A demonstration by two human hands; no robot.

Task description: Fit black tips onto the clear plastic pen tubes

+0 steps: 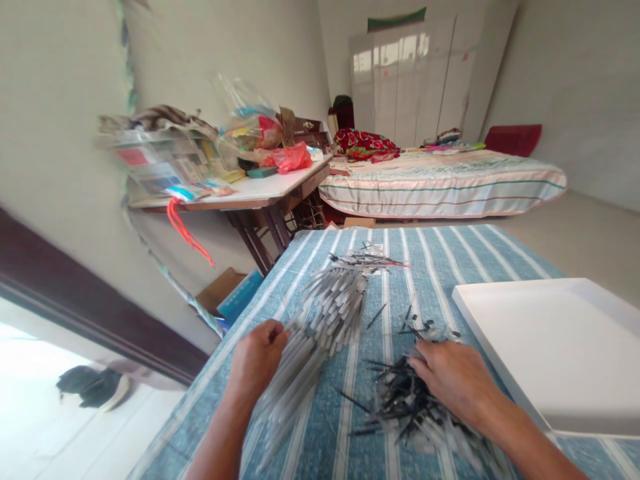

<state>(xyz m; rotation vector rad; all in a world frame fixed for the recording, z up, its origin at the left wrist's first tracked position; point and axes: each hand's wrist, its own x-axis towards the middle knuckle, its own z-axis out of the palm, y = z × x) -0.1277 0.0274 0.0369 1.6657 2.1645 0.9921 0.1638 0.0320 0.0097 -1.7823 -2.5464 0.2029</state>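
My left hand [260, 353] is closed, its thumb and fingers drawn together beside a long pile of slim, translucent grey tubes [300, 360] that look like pen barrels. Whether a small piece sits in that pinch is hidden. Over a heap of small black, pointed pieces [400, 393], my right hand [450, 377] has its fingers bent together and touching the heap. What they grip is covered by the hand. Clear and whitish slender pieces [450, 440] lie mixed in at the heap's near side. A few loose black sticks [376, 316] are scattered between the two piles.
A blue and white striped cloth [425, 267] covers the table. To the right stands a shallow white tray [575, 360]. Thin dark and grey pieces [370, 260] lie at the far end. Beyond are a cluttered side table [270, 190], a bed [450, 180] and a blue box [240, 297].
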